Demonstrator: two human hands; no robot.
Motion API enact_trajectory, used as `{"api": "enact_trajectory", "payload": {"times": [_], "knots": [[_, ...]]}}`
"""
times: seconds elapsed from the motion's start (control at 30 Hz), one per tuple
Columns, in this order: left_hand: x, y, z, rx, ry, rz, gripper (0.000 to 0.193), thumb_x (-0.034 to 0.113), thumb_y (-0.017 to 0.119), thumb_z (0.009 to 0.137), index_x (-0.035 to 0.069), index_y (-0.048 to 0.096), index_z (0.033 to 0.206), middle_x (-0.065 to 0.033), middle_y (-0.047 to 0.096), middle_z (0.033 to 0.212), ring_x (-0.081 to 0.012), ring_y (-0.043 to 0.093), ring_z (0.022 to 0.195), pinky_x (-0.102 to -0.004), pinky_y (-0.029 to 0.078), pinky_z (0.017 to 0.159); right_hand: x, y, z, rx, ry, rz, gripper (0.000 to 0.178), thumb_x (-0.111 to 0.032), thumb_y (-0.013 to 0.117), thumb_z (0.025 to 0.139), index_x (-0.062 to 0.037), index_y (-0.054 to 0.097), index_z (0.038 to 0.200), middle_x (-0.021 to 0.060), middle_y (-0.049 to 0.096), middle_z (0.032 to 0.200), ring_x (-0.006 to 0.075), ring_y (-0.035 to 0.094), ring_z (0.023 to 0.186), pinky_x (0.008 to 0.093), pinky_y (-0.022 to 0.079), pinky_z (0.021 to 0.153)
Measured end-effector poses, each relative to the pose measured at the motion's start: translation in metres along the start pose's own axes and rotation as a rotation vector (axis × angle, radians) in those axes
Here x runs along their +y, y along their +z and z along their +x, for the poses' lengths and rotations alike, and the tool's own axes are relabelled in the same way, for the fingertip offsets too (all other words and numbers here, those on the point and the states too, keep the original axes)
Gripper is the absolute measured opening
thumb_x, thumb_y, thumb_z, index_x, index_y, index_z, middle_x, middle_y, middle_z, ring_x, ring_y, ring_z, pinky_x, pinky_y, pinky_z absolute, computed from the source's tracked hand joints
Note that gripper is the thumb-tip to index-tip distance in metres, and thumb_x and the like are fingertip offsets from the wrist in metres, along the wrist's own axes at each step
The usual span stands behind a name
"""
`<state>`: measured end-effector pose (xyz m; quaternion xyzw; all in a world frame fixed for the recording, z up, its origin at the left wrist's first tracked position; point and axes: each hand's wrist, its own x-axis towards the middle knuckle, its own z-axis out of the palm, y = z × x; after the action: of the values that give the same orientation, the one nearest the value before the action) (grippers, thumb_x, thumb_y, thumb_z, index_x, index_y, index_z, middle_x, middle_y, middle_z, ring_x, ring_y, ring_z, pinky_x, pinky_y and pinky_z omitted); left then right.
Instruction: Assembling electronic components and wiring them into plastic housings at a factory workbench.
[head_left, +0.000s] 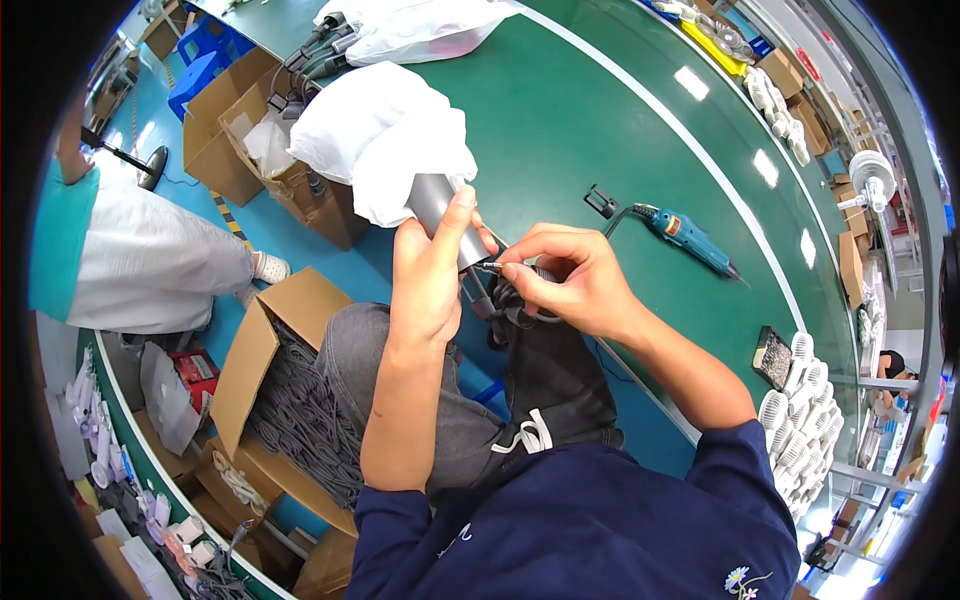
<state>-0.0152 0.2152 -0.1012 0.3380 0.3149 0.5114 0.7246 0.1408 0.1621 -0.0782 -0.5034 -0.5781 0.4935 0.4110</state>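
Observation:
My left hand (pixel 422 280) is wrapped round a grey cylindrical handle (pixel 432 196), held tilted above my lap. A white bag (pixel 385 135) covers the far end, so whatever sits inside is hidden. Close to the handle's lower end, the thumb and index finger of my right hand (pixel 580 275) pinch a small thin piece (pixel 491 267), dark with a metallic glint; its kind is too small to make out. Dark grey cable (pixel 482 305) hangs below the handle, between my hands and my knees.
On the green table (pixel 560 110) lie a teal electric screwdriver (pixel 690 240), a small black bracket (pixel 600 202) and many white vented parts (pixel 805 420). A carton of grey cables (pixel 305 415) stands left of my legs. Another person (pixel 140 250) is at far left.

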Motion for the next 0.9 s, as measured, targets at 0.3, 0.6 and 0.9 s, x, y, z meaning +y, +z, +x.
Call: {"api": "enact_trajectory", "payload": {"times": [0.3,0.6,0.9], "knots": [[-0.012,0.003,0.0,0.044,0.115,0.05,0.019,0.021,0.06,0.093,0.004,0.052,0.097,-0.0028,0.055,0.079,-0.0118,0.056,0.066,-0.0257,0.047,0.058,0.019,0.009,0.002,0.18,-0.1,-0.151,0.006,-0.005,0.067,0.079,0.0007,0.067,0.082,0.0067,0.064,0.077,0.0097,0.061,0.057,0.0235,0.044,0.047],[0.004,0.008,-0.003,0.04,-0.022,-0.027,0.017,0.014,0.059,0.09,0.001,0.052,0.097,-0.0052,0.055,0.076,-0.0137,0.053,0.057,-0.027,0.045,0.054,0.007,0.021,-0.017,0.244,-0.492,-0.381,0.005,0.0,0.066,0.077,-0.0002,0.062,0.08,0.0103,0.058,0.074,0.0233,0.06,0.065,0.0319,0.047,0.056],[0.007,0.007,-0.006,-0.02,-0.085,-0.117,0.018,0.017,0.056,0.09,0.001,0.05,0.093,-0.0053,0.053,0.074,-0.0135,0.052,0.058,-0.0298,0.05,0.062,0.008,0.01,-0.018,0.209,0.109,0.252,0.019,-0.01,0.061,0.091,-0.0005,0.057,0.107,0.0008,0.059,0.082,0.0007,0.053,0.07,0.0185,0.043,0.054]]}}
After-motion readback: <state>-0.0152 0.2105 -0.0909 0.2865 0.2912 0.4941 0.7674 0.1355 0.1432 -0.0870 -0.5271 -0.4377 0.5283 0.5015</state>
